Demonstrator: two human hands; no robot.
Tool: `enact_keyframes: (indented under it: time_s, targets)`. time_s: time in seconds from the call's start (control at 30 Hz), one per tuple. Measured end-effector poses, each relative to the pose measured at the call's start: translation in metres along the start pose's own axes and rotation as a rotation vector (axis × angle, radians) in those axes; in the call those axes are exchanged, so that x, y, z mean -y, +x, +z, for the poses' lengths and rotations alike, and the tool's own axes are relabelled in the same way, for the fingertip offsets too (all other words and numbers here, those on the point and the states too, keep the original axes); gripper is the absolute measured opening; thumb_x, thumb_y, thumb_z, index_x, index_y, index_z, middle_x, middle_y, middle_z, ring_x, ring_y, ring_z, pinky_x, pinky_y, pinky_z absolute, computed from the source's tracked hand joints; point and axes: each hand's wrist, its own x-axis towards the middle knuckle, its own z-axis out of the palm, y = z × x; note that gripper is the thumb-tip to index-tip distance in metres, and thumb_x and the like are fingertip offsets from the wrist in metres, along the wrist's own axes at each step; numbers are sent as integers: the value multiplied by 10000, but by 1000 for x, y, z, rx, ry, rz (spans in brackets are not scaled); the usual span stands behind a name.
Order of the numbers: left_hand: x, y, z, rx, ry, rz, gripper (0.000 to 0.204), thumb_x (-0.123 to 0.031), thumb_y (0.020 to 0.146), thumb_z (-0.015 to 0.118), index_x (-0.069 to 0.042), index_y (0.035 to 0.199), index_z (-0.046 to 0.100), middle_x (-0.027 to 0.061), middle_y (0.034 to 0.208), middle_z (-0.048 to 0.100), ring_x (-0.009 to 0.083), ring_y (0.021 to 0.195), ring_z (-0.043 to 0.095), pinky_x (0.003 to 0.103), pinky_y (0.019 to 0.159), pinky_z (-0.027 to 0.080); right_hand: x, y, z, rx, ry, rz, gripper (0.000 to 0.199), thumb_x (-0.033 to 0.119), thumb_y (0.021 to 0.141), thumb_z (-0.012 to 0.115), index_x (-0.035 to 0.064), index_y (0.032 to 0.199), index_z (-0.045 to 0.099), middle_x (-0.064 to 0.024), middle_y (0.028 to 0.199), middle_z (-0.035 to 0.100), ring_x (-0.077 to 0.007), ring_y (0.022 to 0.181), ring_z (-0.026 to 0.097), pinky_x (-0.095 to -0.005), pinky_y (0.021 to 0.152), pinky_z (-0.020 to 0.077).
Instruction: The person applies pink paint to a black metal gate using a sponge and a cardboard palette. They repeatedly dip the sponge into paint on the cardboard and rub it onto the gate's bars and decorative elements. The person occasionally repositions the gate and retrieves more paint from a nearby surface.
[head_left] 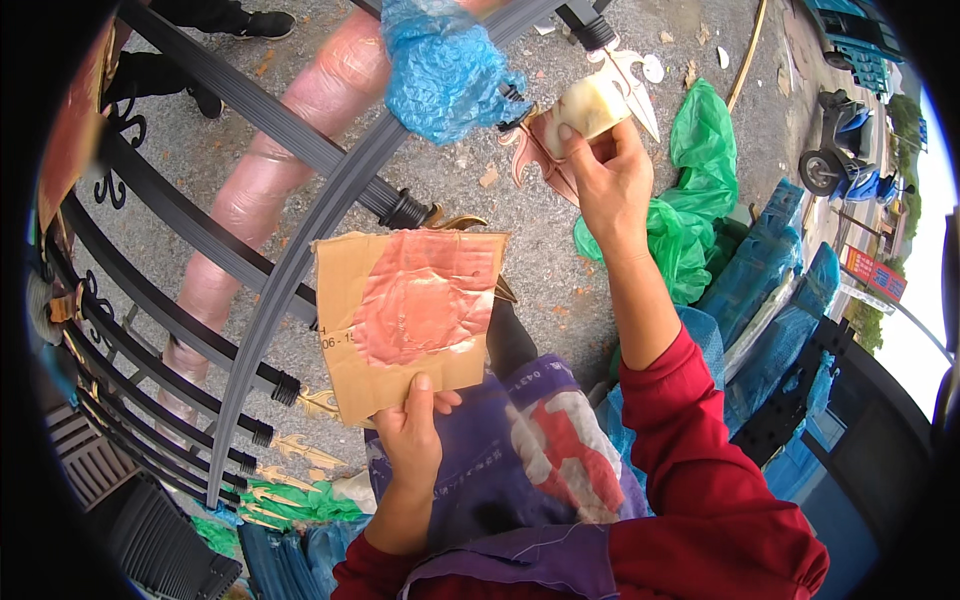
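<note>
My left hand grips the lower edge of a cardboard piece, thumb on its face. A wet-looking copper-pink paint patch covers the middle of the card. In my right hand is a pale yellowish sponge, pinched between thumb and fingers. The sponge is right beside a copper-pink leaf-shaped finial on a dark metal fence; whether they touch I cannot tell. A paler finial stands just beyond it. Below the card's left side, several gold-coloured finials tip other bars.
Dark fence bars cross the left side, with a blue plastic bag draped over one. Behind runs a pink film-wrapped roll. Green plastic and blue-wrapped panels lie right. A scooter stands farther off; a person's shoe shows top left.
</note>
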Motion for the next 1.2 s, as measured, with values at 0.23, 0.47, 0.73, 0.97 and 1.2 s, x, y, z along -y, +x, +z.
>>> enact_keyframes:
  time_s: [0.23,0.47,0.73,0.97,1.2]
  targets:
    - [-1,0,2,37,12,13,223,-141,962,478,45,914,591,93,704,640,116,603,563,239,577,436,-9,25,2,-43,-177,-14,270,185,796,680,-15,964,609,-91,739,625,-153,640,583,-319,607,476]
    - [1,2,4,53,67,28,224,-143,953,459,35,892,580,98,723,620,142,590,576,253,533,429,1,18,5,11,-232,59,277,197,788,676,-43,889,581,-151,725,623,-242,649,620,-366,618,484]
    - [6,1,3,54,40,18,207,-144,956,469,29,911,573,100,755,626,142,604,584,251,540,428,10,14,4,64,-221,104,298,221,776,683,-42,882,589,-146,713,629,-261,638,626,-370,621,488]
    - [4,-3,6,43,27,19,204,-143,955,468,28,918,573,98,778,626,139,614,582,247,549,423,7,26,-3,-41,-245,32,285,209,775,676,-43,881,595,-144,706,625,-272,632,614,-383,616,482]
    - [8,-5,0,50,31,39,198,-138,956,462,25,927,571,99,771,622,136,616,575,249,549,421,-15,29,-32,-38,-244,-57,224,164,777,680,-19,864,584,-141,732,572,-264,636,546,-369,610,446]
